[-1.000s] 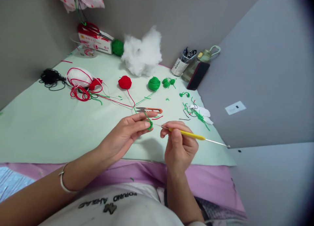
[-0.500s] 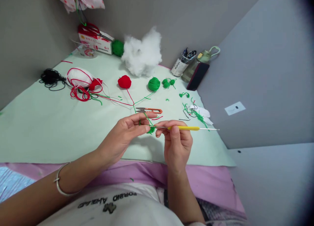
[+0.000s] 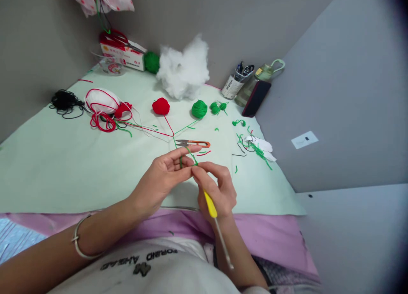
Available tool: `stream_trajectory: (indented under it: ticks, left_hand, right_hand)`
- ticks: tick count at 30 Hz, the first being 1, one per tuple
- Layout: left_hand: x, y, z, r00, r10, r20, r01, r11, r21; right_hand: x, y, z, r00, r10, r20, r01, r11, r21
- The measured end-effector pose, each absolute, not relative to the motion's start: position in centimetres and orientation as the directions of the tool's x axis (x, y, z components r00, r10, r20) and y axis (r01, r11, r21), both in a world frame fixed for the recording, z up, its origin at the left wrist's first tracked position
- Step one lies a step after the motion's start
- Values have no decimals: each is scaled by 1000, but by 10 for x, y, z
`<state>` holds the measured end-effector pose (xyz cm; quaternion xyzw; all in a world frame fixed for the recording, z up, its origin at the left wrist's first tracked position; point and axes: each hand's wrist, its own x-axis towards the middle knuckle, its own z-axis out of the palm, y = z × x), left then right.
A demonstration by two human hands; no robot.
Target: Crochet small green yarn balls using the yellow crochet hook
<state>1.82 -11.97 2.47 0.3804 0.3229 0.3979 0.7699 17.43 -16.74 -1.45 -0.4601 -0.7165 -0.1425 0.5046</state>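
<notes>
My left hand (image 3: pixel 162 170) is closed, with green yarn (image 3: pixel 191 155) running over its raised index finger and round the fingers. Its thumb meets the fingertips of my right hand (image 3: pixel 218 187) at a small green crochet piece, mostly hidden now by the fingers. My right hand is closed round a crochet hook (image 3: pixel 210 204) with a yellow handle. The hook's bare metal end points down toward my forearm; its other end is hidden in the hand. Beyond my left fingertips lie orange thread snips (image 3: pixel 200 144). The green yarn leads back toward a green ball (image 3: pixel 199 109).
A red yarn ball (image 3: pixel 161 106), white stuffing (image 3: pixel 183 68) and small green pieces (image 3: pixel 219 108) lie farther back. At left are black yarn (image 3: pixel 65 100) and a white yarn ball (image 3: pixel 101 101). A phone (image 3: pixel 256 99) leans against a bottle at right, near yarn scraps (image 3: pixel 259 149).
My right hand has turned and moved left, against my left fingertips. The crochet hook has swung from lying level to pointing down toward me. The green piece has become mostly covered.
</notes>
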Motion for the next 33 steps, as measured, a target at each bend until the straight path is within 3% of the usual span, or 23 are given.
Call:
stream_trajectory:
  ticks: [1, 3, 6, 8, 11, 15, 19, 22, 26, 33]
  left_hand:
    - [18, -118, 24, 511, 831, -221, -384, 451, 806]
    - [17, -115, 23, 575, 780, -246, -412, 536, 737]
    - [14, -111, 21, 576, 786, -225, -430, 525, 734]
    - [14, -111, 21, 559, 807, -191, -410, 469, 783]
    - [16, -115, 22, 549, 822, -147, -365, 394, 843]
    - [20, -118, 25, 477, 868, -138, -380, 345, 858]
    - [21, -114, 23, 543, 816, -200, -427, 473, 771]
    - [20, -110, 20, 589, 781, -205, -454, 530, 717]
    - [19, -110, 20, 535, 832, -149, -434, 422, 796]
    - [20, -119, 23, 526, 844, -110, -423, 371, 826]
  right_hand:
    - [174, -168, -16, -73, 494, 867, 818, 527, -232]
    - [174, -168, -13, -41, 523, 851, 779, 550, -301]
    - [172, -169, -1, 200, 630, 751, 546, 565, -619]
    - [170, -168, 6, 295, 678, 673, 375, 566, -734]
    - [167, -165, 8, 248, 691, 679, 348, 590, -728]
    - [166, -165, -1, 160, 633, 758, 530, 592, -607]
    - [169, -167, -7, 29, 576, 817, 680, 588, -439]
    - [171, -168, -2, 150, 608, 780, 563, 596, -573]
    - [170, -167, 8, 331, 705, 627, 277, 562, -779]
    - [168, -159, 3, 248, 746, 618, 289, 552, -782]
